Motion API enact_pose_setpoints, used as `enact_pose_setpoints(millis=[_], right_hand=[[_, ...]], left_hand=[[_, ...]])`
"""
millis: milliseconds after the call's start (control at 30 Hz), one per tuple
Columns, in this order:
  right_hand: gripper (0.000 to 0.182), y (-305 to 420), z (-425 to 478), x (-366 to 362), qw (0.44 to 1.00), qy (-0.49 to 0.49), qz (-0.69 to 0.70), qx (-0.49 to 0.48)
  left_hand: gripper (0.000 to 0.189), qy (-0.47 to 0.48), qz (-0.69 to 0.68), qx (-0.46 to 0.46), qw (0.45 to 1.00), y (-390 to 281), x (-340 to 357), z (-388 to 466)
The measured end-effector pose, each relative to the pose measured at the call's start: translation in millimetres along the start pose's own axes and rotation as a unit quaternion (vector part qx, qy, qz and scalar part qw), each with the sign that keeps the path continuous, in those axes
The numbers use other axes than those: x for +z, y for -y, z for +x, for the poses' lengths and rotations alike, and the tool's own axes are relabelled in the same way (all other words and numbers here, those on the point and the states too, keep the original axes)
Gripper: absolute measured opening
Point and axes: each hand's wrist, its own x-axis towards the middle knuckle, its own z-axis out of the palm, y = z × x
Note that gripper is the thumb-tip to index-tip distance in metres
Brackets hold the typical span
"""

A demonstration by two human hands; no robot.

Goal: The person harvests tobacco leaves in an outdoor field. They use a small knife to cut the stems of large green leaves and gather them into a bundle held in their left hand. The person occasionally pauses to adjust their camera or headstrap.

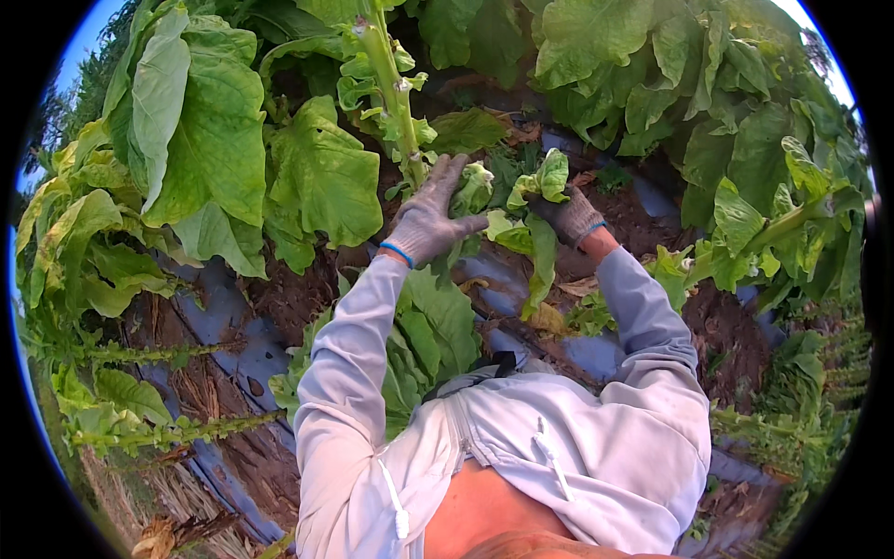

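Note:
My left hand (431, 215), in a grey knit glove with a blue cuff edge, reaches to the lower part of a thick green stalk (392, 84) of what looks like a tobacco plant. Its thumb is spread away from the fingers; a crumpled leaf (475, 187) lies just past them. My right hand (569, 213), gloved alike, is closed around a small leafy shoot (548, 178), though its fingertips are hidden. A long narrow leaf (539, 262) hangs beside that hand. Below my left forearm, large green leaves (436, 325) are bunched near my waist.
Broad leaves (209, 133) crowd the left, and more foliage (740, 140) fills the upper right. A leaning stalk (782, 227) stands at right. Stripped stalks (174, 433) extend over the lower left. Grey plastic sheeting (244, 349) covers parts of the brown soil (726, 342).

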Motion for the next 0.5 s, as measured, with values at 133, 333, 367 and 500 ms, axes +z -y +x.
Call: enact_pose_setpoints(millis=[133,333,367,500], right_hand=[[0.035,-18.7,-26.5,-1.3,0.958,-0.083,0.273,0.012],[0.033,-42.2,-40.7,36.4,0.966,-0.053,0.251,-0.030],[0.032,-52.9,-32.8,44.5,0.963,-0.041,0.265,-0.024],[0.033,-78.1,13.2,84.1,0.914,0.026,0.401,-0.061]], left_hand=[[0.105,0.102,-0.066,0.078,0.989,-30.3,72.4,2.8],[0.104,0.156,-0.191,-0.021,0.969,-28.3,91.7,-50.8],[0.103,0.167,-0.144,-0.020,0.975,-23.4,89.9,-56.7],[0.094,0.190,0.111,-0.066,0.973,-11.6,66.4,-60.2]])
